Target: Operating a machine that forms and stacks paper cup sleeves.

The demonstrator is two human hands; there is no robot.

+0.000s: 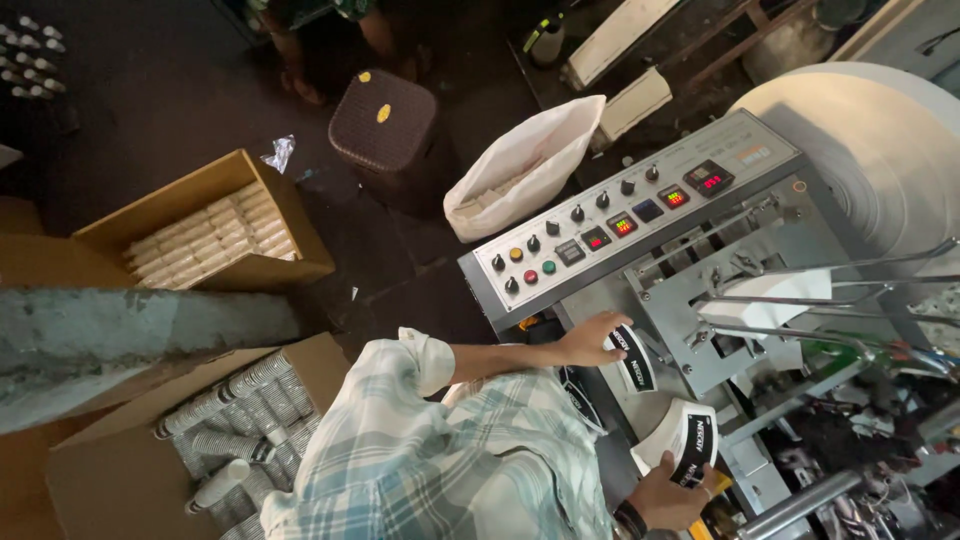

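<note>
My left hand reaches across to the machine and grips a white fan-shaped paper cup blank with a black band at the feed area. My right hand, with a band on its wrist, holds a stack of the same white blanks lower down, near the machine's edge. My checked shirt fills the bottom middle. The two hands are apart, each with its own blanks.
The grey cup-forming machine has a slanted control panel with knobs, buttons and small displays. A large paper roll sits at right. A white sack, a brown stool and two cardboard boxes of stacked cups stand on the floor. Another person's legs are at the top.
</note>
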